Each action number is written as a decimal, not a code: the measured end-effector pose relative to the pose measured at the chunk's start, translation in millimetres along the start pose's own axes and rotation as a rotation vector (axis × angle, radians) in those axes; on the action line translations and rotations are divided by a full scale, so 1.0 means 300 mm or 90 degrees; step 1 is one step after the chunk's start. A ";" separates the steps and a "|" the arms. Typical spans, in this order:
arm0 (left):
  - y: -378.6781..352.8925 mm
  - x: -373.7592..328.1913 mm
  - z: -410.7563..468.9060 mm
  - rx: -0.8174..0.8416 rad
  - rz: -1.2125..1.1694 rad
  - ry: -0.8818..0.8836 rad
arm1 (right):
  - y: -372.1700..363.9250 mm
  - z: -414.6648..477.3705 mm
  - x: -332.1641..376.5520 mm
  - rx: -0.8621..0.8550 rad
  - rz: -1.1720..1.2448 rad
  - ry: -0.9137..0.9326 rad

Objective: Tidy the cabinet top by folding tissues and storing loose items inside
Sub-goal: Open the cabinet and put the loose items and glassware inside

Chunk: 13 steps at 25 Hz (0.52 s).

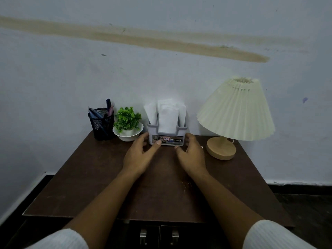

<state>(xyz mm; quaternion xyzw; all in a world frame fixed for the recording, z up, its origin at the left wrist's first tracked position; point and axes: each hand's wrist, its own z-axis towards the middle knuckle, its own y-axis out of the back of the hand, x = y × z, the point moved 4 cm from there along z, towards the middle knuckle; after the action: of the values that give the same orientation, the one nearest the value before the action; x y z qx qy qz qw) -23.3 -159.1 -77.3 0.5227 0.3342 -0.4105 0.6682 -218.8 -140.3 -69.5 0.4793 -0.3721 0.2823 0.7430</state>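
A grey plastic tissue holder [167, 139] with a printed label stands at the back middle of the dark brown cabinet top [86, 178]. Several white folded tissues [167, 115] stand upright in it. My left hand [138, 155] touches the holder's left side with fairly straight fingers, and its thumb lies on the front label. On the holder's right side rests my right hand [192, 153], fingers against the side wall and thumb by the bottom front corner. The holder stands flat on the cabinet top.
A black mesh pen cup [101, 125] with several pens stands at the back left. Beside it is a small green plant [127, 118] in a white bowl [126, 136]. A cream pleated lamp [235, 112] stands at the right. Two metal door handles [143, 235] show below the front edge.
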 end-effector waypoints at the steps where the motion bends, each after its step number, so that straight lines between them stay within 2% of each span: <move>1: -0.004 -0.001 0.001 0.019 0.009 -0.005 | 0.005 -0.001 -0.003 -0.012 0.000 -0.002; 9: -0.025 0.002 0.020 0.064 0.205 -0.041 | -0.008 0.007 -0.015 0.004 -0.094 -0.003; 13: 0.016 0.001 -0.023 0.020 0.023 -0.008 | 0.004 -0.040 -0.014 -0.049 -0.012 -0.017</move>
<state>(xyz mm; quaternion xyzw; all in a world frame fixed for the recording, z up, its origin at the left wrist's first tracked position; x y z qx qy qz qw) -19.0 -151.8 -77.2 0.5369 0.3142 -0.4068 0.6690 -218.8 -129.2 -75.4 0.4576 -0.3879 0.2545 0.7586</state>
